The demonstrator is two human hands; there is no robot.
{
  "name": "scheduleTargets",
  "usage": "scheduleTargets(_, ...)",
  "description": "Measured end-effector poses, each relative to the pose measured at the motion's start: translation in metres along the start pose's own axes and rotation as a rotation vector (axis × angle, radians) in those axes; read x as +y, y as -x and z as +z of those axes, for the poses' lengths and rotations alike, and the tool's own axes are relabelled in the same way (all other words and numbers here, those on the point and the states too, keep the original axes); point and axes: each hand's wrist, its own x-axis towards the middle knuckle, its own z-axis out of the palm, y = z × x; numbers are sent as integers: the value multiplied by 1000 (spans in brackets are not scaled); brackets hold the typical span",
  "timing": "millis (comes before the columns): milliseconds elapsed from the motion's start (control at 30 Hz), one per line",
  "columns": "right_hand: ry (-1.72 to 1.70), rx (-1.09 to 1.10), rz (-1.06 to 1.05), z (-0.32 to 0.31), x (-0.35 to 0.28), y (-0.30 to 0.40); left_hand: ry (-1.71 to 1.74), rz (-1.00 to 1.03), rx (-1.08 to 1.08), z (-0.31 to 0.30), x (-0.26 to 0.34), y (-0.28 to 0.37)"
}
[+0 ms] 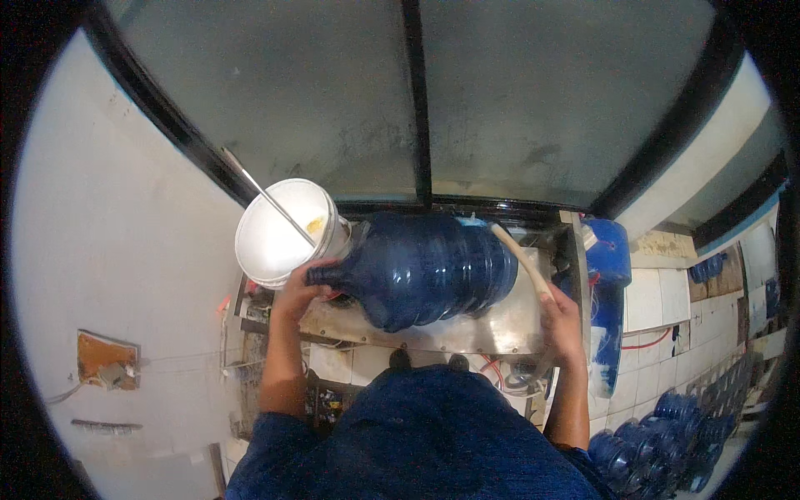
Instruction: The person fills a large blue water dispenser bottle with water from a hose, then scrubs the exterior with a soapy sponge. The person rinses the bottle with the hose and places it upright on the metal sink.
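A large blue plastic water jug lies on its side above a metal work surface, its neck pointing left. My left hand grips the jug by its neck. In my right hand is the pale handle of a brush-like tool. That handle slants up to the jug's far upper side near its base. A light blue and white patch shows there, but whether it is the tool's head I cannot tell. Just beyond my left hand stands a white plastic bucket with a thin metal rod leaning in it.
The metal work surface has a raised frame along its right side. A blue drum stands right of it. Several blue jugs are grouped on the tiled floor at lower right. Framed glass panels rise behind the work surface; a white wall bounds the left.
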Motion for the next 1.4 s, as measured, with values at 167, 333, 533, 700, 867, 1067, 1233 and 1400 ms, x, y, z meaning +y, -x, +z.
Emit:
scheduleTargets(167,29,-21,38,-14,17,-19,-710,-351,-159,-47,-26,8)
scheduleTargets(333,102,14,55,-1,10,-10,-1227,-233,-230,-28,-65,4)
scheduleTargets(533,47,-65,71,9,20,-1,-1500,231,241,-26,-95,-14)
scheduleTargets(700,163,-218,56,42,2,9,-1529,493,478,-20,-121,-30)
scheduleTargets(867,209,-417,13,77,-3,14,-1020,303,296,-8,-157,-49)
scheduleTargets(1067,250,-520,-191,118,19,5,-556,381,589,45,-160,-122)
scheduleTargets(1233,231,-525,-205,125,-7,9,-843,350,747,99,-134,-129)
scheduleTargets(1400,277,-368,-33,95,8,-9,-707,572,419,86,-133,-121)
